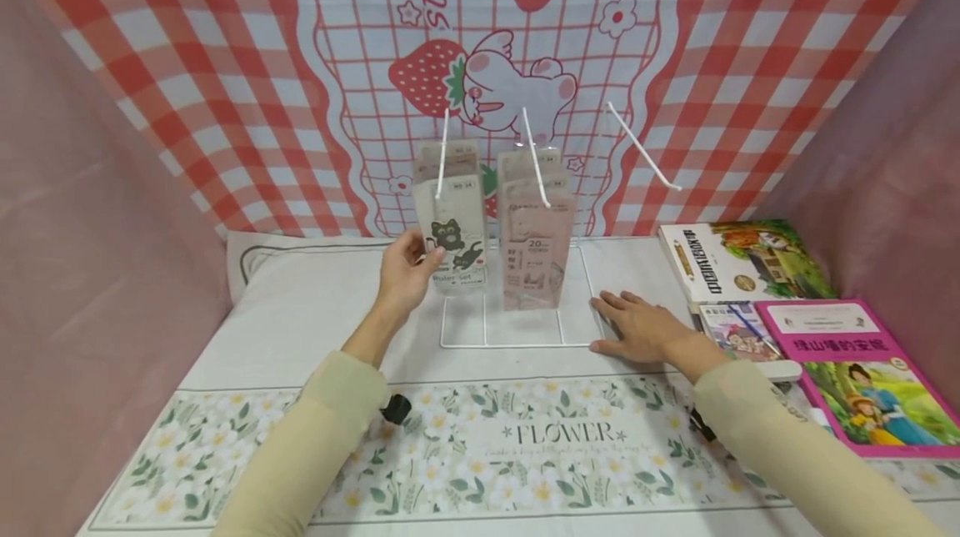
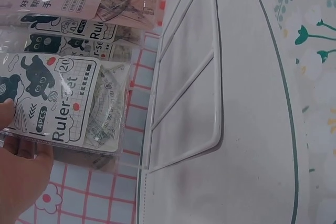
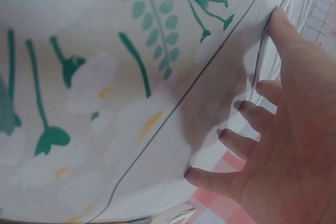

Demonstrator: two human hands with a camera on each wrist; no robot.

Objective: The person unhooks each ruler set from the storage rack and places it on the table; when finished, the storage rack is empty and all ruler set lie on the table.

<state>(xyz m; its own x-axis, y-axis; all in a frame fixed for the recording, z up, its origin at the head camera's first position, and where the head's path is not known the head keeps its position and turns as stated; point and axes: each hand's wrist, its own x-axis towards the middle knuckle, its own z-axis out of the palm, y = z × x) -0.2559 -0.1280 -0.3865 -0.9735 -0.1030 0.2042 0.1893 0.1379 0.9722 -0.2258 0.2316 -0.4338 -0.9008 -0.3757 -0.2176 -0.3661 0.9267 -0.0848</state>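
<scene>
The left hand (image 1: 405,274) pinches the lower side edge of a cat-printed ruler set packet (image 1: 456,224), thumb on its face and the other fingers curled behind. The packet is foremost of several at the leftmost white prong (image 1: 442,153) of a wire rack (image 1: 525,346), which stands on the white table (image 1: 315,295). Pink packets (image 1: 534,262) hang from the middle prong (image 1: 536,158), just beside; the right-hand prong (image 1: 643,148) is bare. The right hand (image 1: 645,328) lies palm down on the table with fingers spread, holding nothing, its fingertips at the right side of the rack's base; whether they touch the wire I cannot tell. Beyond the right hand lie a white-covered book (image 1: 738,262) and a pink-bordered book (image 1: 862,378).
</scene>
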